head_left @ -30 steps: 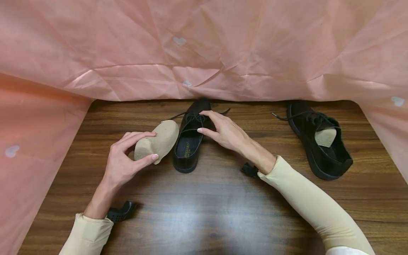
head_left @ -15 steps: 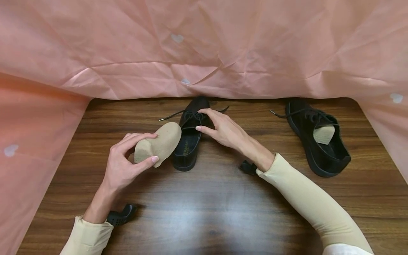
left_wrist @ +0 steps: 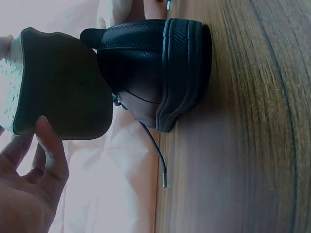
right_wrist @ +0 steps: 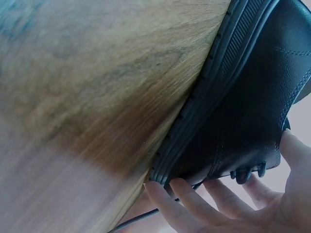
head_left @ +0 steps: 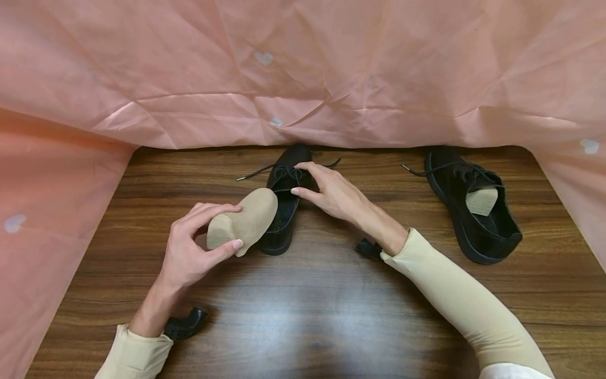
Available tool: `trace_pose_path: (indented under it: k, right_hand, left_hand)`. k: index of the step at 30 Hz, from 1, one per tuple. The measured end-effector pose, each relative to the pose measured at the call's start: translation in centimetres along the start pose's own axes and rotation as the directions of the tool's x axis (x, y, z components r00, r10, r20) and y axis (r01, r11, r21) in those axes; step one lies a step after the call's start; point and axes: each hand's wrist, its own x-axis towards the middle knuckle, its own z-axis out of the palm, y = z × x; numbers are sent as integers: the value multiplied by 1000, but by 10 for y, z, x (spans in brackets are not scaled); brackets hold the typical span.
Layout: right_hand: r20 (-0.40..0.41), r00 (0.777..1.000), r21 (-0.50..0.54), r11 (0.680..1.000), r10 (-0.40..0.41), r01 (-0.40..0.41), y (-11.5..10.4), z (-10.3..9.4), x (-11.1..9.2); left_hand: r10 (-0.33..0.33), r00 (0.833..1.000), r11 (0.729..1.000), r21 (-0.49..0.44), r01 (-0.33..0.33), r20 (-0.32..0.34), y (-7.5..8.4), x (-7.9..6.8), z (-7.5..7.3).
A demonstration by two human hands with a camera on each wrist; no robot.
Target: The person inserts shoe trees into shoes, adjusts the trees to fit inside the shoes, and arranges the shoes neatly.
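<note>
Table [head_left: 312, 305] of brown wood grain, with creased pink cloth [head_left: 303, 68] behind it. The beige insert [head_left: 253, 215] has a smooth rounded tip and a blunt end. The left hand [head_left: 191, 247] pinches it between thumb and fingers, beside the opening of a black shoe [head_left: 282, 181]; the right hand [head_left: 333, 195] rests on that shoe, fingers apart.

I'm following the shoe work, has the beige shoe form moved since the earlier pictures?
Yes. In the head view, the beige shoe form has moved right and slightly down against the middle black shoe, now overlapping part of its opening.
</note>
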Motion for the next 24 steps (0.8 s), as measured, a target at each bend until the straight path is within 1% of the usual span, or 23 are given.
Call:
trace_pose_path:
  k: [3, 6, 8, 14, 20, 24]
  right_hand:
    - [1, 1000, 0, 1000, 3, -3, 0, 0, 0]
    - [-4, 1000, 5, 1000, -2, 3, 1, 0, 0]
    - [-12, 1000, 25, 1000, -7, 7, 1, 0, 0]
    - [-29, 999, 93, 996, 13, -11, 2, -2, 1]
    - [-25, 999, 100, 994, 41, -39, 2, -2, 1]
    - [-19, 998, 110, 992, 64, -62, 2, -3, 1]
  left_hand:
    - [47, 999, 999, 23, -47, -14, 1, -1, 2]
    - [91, 996, 996, 22, -91, -22, 2, 0, 5]
    - [107, 994, 994, 14, -107, -23, 2, 0, 6]
    - [114, 993, 993, 5, -114, -16, 1, -2, 8]
    - [130, 991, 992, 7, -130, -20, 1, 0, 11]
    - [129, 992, 992, -4, -129, -7, 0, 1, 15]
